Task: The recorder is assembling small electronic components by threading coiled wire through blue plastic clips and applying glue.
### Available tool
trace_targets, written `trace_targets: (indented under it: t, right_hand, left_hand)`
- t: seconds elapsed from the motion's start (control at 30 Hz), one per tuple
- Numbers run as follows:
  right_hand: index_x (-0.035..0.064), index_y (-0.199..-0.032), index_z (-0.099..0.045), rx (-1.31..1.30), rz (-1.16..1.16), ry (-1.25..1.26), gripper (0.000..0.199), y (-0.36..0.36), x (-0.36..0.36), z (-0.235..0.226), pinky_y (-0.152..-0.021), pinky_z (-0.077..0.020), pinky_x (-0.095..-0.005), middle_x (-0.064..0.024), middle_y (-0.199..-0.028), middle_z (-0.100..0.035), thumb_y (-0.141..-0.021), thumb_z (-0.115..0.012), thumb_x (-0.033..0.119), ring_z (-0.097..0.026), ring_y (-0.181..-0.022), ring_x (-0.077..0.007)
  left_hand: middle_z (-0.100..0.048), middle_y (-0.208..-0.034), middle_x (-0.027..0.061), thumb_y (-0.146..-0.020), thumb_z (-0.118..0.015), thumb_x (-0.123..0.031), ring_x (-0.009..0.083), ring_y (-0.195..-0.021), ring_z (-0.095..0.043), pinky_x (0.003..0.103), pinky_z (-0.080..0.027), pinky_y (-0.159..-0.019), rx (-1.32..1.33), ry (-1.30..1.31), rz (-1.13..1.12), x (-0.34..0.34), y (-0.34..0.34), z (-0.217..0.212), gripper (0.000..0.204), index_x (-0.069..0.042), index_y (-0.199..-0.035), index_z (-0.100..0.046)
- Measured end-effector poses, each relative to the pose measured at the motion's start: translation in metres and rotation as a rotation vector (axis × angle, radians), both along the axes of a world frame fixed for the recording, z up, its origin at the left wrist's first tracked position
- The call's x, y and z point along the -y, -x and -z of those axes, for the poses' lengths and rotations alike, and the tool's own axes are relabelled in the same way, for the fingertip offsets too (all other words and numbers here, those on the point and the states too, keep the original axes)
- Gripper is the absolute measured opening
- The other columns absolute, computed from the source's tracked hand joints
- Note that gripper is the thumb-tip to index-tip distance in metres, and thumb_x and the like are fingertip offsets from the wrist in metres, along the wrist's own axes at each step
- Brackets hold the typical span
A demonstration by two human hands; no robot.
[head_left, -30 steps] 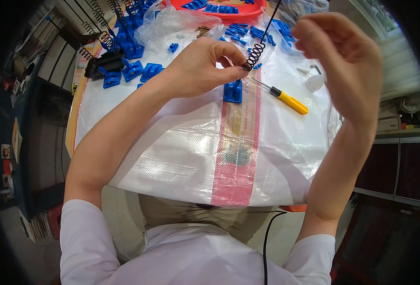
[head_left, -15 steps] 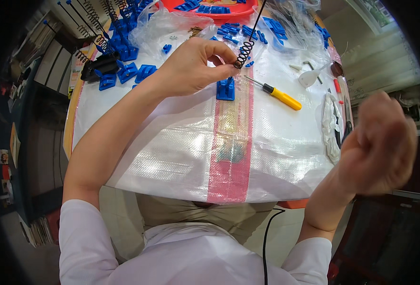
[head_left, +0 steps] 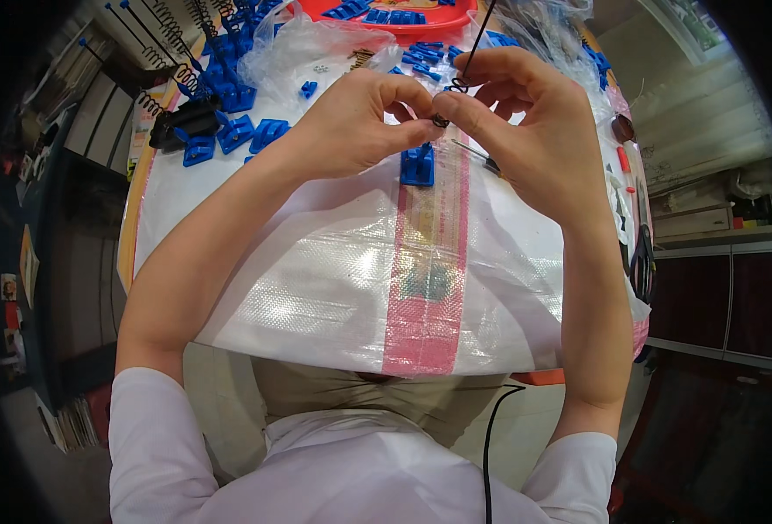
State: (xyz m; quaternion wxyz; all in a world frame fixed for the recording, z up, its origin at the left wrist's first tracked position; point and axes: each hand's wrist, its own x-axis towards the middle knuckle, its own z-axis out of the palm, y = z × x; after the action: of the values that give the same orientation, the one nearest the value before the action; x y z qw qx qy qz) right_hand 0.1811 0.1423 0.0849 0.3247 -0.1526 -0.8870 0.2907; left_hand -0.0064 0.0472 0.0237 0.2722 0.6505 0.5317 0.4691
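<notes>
A black coil spring (head_left: 460, 85) with a long straight rod rising from it stands over a small blue plastic base (head_left: 417, 166) on the table. My left hand (head_left: 364, 122) pinches the spring's lower end between thumb and forefinger. On the other side, the thumb and fingers of my right hand (head_left: 538, 131) close around the coils and cover most of them. The joint between spring and base is partly hidden by my fingertips. Beneath my right hand lies a screwdriver (head_left: 473, 155), with only its shaft and a bit of handle showing.
Blue bases with springs and rods (head_left: 220, 79) crowd the far left beside a black block (head_left: 176, 127). Small blue pieces (head_left: 421, 57), a clear plastic bag (head_left: 285, 52) and a red basin (head_left: 403, 28) lie beyond my hands. Scissors (head_left: 644, 258) rest at the right edge.
My right hand has come in from the right side, where it was raised and blurred, and now grips the spring. My left hand keeps its pinch in the same place.
</notes>
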Motion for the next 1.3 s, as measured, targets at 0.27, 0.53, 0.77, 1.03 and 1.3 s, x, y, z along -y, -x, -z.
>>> trace_targets:
  t: [0.27,0.53,0.77,1.03,1.3]
  right_hand:
    - [-0.0039,-0.095,-0.073,0.016,-0.016,0.071,0.031,0.007,-0.006,0.006,-0.067,-0.0571,-0.0319,-0.0139,-0.084,-0.075,-0.084,-0.080,0.025,-0.074,-0.075,-0.0209]
    - [-0.0041,-0.093,-0.072,-0.009,-0.001,0.037,0.030,0.007,-0.003,0.010,-0.064,-0.0555,-0.0325,-0.0145,-0.079,-0.074,-0.085,-0.079,0.024,-0.072,-0.070,-0.0210]
    - [-0.0038,-0.093,-0.072,0.002,-0.001,0.044,0.027,0.007,-0.001,0.008,-0.066,-0.0568,-0.0322,-0.0155,-0.080,-0.074,-0.088,-0.077,0.022,-0.074,-0.072,-0.0221]
    - [-0.0027,-0.098,-0.071,0.120,-0.002,0.090,0.013,0.005,0.003,0.001,-0.078,-0.0544,-0.0258,-0.0063,-0.088,-0.074,-0.092,-0.073,0.009,-0.071,-0.083,-0.0119]
    - [-0.0050,-0.101,-0.069,0.150,-0.031,0.094,0.012,0.003,0.003,-0.001,-0.083,-0.0552,-0.0275,-0.0073,-0.091,-0.074,-0.094,-0.070,0.005,-0.071,-0.088,-0.0123]
  left_hand:
    - [-0.073,-0.097,0.0007,-0.096,-0.072,-0.015,0.0080,-0.089,-0.065,0.026,-0.054,-0.082,-0.012,0.036,0.006,0.000,0.002,-0.001,0.021,-0.004,-0.113,-0.074]
    - [-0.073,-0.095,0.0002,-0.095,-0.072,-0.014,0.0079,-0.089,-0.065,0.027,-0.054,-0.084,-0.025,0.057,-0.014,0.001,0.002,0.000,0.022,-0.004,-0.114,-0.074]
    - [-0.072,-0.093,-0.0004,-0.095,-0.071,-0.013,0.0074,-0.087,-0.064,0.026,-0.053,-0.082,-0.013,0.041,0.005,0.000,0.002,-0.001,0.020,-0.004,-0.112,-0.074]
    - [-0.071,-0.088,-0.0007,-0.094,-0.072,-0.014,0.0071,-0.083,-0.063,0.026,-0.052,-0.078,-0.021,0.028,0.000,0.001,0.002,-0.002,0.017,-0.003,-0.106,-0.074]
    - [-0.070,-0.088,-0.0008,-0.093,-0.072,-0.014,0.0070,-0.083,-0.063,0.026,-0.052,-0.078,-0.037,0.010,-0.005,0.001,0.002,0.000,0.017,-0.004,-0.106,-0.074]
